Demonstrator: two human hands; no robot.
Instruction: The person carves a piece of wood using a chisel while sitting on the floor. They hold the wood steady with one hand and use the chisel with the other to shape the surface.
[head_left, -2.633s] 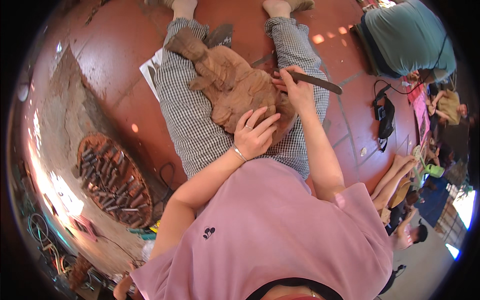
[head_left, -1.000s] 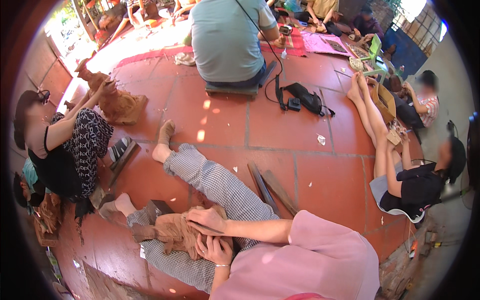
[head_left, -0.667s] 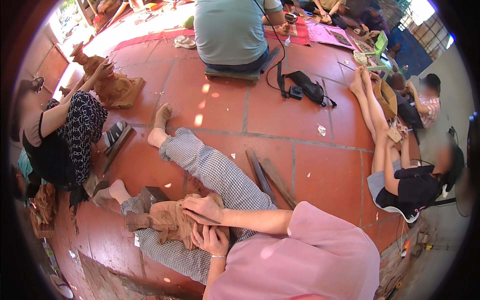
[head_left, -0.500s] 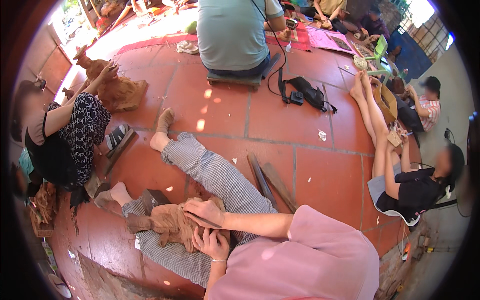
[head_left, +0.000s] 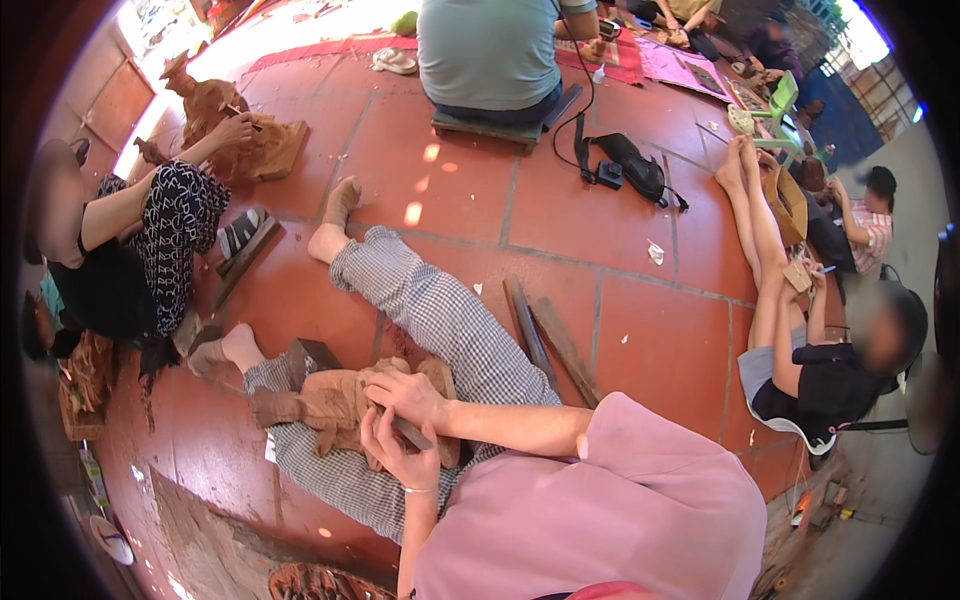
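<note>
A reddish-brown wooden carving [head_left: 335, 395], like a robed figure, lies across my checked trouser legs with its narrow end to the left. My right hand [head_left: 405, 393] is closed over a flat, dark carving tool [head_left: 411, 432] on top of the figure. Just below, my left hand [head_left: 400, 455] has its fingers and thumb around the tool's near end, close to the wood. The tool's other end is hidden under my right hand, so its exact kind does not show. A dark block [head_left: 312, 362] sits beside the carving between my legs.
Two wooden bars [head_left: 560, 345] lie right of my leg. A round basket of tools [head_left: 320, 582] stands at the lower edge. A black bag [head_left: 630, 170] with a cable lies ahead. Someone at left works on a larger carving [head_left: 240, 145]; other people sit ahead and right.
My hands have shifted slightly up and left over the carving. The tool is turned, and my left fingers have come up around its end. The view has tilted down, bringing the basket in.
</note>
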